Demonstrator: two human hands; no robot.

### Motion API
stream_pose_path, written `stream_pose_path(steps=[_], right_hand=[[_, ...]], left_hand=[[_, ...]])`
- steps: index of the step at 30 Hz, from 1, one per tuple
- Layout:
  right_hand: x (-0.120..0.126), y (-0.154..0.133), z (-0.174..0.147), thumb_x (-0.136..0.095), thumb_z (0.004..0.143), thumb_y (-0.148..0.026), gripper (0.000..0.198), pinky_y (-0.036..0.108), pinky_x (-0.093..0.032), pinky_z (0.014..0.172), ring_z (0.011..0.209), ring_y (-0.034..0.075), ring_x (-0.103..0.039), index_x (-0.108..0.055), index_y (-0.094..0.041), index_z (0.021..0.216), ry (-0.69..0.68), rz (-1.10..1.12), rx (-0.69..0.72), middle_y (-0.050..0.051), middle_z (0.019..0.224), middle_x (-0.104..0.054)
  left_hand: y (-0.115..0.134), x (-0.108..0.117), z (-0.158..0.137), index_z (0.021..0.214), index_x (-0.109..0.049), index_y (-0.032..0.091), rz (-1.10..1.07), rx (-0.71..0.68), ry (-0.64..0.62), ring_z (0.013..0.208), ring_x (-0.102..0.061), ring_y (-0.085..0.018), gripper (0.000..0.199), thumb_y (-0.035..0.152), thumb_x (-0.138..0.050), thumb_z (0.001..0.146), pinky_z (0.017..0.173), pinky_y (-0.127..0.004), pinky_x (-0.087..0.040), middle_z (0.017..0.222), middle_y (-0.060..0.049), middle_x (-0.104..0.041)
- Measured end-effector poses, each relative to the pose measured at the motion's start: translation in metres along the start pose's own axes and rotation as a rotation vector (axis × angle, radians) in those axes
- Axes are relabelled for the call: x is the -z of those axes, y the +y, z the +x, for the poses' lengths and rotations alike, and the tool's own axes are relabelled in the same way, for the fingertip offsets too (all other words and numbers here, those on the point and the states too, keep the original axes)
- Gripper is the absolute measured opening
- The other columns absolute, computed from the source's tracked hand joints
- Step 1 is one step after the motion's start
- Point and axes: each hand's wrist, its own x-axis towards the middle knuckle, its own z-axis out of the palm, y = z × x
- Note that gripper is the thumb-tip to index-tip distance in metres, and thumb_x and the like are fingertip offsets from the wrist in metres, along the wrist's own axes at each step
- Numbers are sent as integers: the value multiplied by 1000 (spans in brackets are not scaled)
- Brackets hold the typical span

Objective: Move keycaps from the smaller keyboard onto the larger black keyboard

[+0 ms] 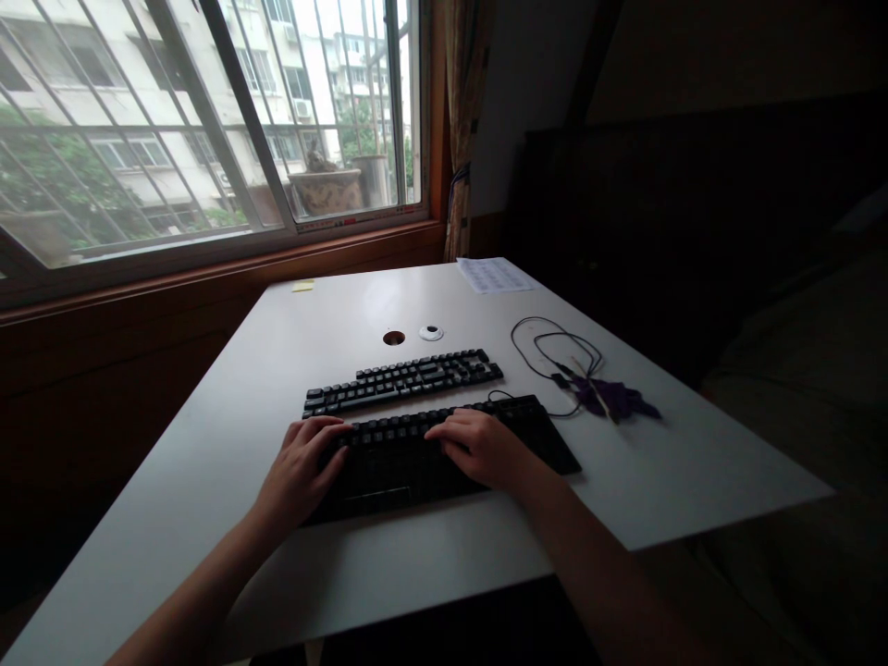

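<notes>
A black keyboard (388, 472) lies on the white table, with keycaps along its back part and a dark, bare-looking front area. At its left end rests my left hand (302, 462), thumb and forefinger apart over the keys. My right hand (482, 449) is over the middle of the keyboard. Its fingers are curled together, the forefinger's tip at a key near the end of the row; anything pinched there is hidden. Behind the keyboard, loose black keycaps (409, 377) stand in slanting rows.
Right of the keyboard are a looped black cable (527, 321), a purple cloth (628, 400) and a thin stick-like tool (605, 398). Farther back are a round hole (394, 339), a white ring-shaped cover (431, 334), printed paper (496, 276) and a yellow note (303, 287).
</notes>
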Motion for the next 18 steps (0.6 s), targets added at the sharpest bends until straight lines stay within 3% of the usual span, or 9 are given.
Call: stream_pose_path(steps=[18], right_hand=[[-1, 1, 0, -63, 89, -4, 28, 32, -53, 83, 87, 19, -69, -75, -21, 107, 15, -8, 16, 4, 93, -77]], left_hand=[[1, -1, 1, 128, -65, 31, -13, -11, 15, 115, -54, -26, 28, 31, -56, 101, 103, -47, -48, 126, -5, -64]])
